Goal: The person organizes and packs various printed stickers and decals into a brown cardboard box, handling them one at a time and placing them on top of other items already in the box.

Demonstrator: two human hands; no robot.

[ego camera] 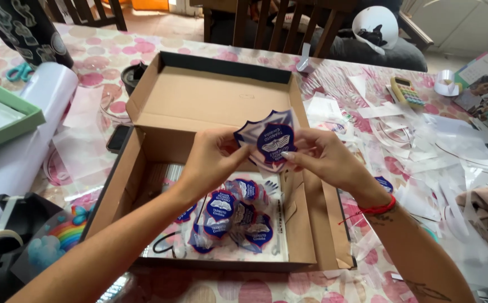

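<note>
The tape dispenser (perhaps half) runs off the frame's left edge.

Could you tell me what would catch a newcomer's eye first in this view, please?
First, the blue and white shield-shaped sticker held up at the centre between the left hand and right hand, above an open cardboard box. Next, the pile of similar wrapped stickers lying in the bottom of that box. All around, clear plastic scraps litter the pink-dotted tablecloth, mostly on the right.
</note>
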